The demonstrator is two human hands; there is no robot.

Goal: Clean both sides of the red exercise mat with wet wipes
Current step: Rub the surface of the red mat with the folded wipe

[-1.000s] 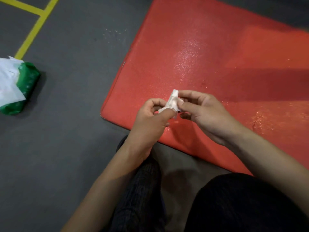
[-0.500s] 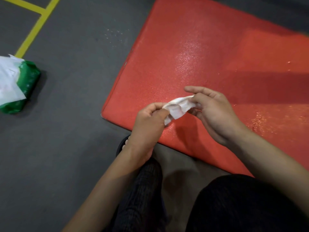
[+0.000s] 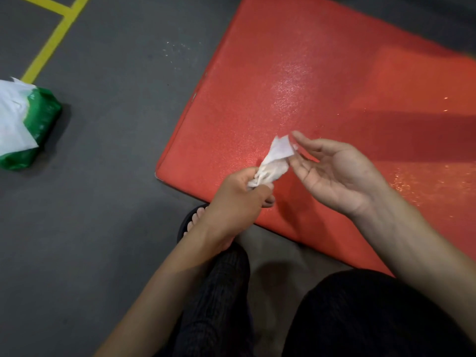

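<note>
The red exercise mat (image 3: 322, 73) lies flat on the grey floor, filling the upper right, its near left corner close to my hands. Parts of its surface glisten with wet specks. My left hand (image 3: 237, 199) grips the bunched lower end of a crumpled white wet wipe (image 3: 274, 163) just above that corner. The wipe's free end stands up and to the right. My right hand (image 3: 337, 173) is held palm up with relaxed fingers, its fingertips at the wipe's upper edge.
A green pack of wet wipes (image 3: 28, 124) with a white sheet sticking out lies on the floor at the far left. Yellow floor lines (image 3: 51, 45) run at the top left. My foot in a sandal (image 3: 193, 222) and my dark-trousered knees sit below the mat's edge.
Both hands pinched the wadded wipe a second ago. They pulled it apart lengthwise; now my right hand has turned palm up with fingers loosened, while my left still grips the wipe.
</note>
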